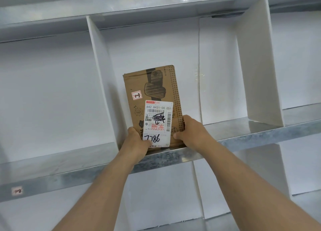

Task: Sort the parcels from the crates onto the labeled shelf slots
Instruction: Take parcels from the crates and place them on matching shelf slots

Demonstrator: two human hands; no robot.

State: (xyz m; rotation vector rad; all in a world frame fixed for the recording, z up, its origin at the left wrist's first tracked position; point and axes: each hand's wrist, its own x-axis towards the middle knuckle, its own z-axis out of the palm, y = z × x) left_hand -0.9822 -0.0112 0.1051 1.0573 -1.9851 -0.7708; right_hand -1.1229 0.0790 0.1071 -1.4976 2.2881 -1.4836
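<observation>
Grey metal shelf [251,135] with white dividers [257,57] fills the view. Between both hands a cardboard parcel [152,85] stands on the shelf's front edge. The left hand [137,140] grips its lower left corner and the right hand [191,131] its lower right corner. Far left of the left hand, a small tag [17,190] sticks on the shelf front.

Brown parcel [152,95] with black dots, white label [157,123].
</observation>
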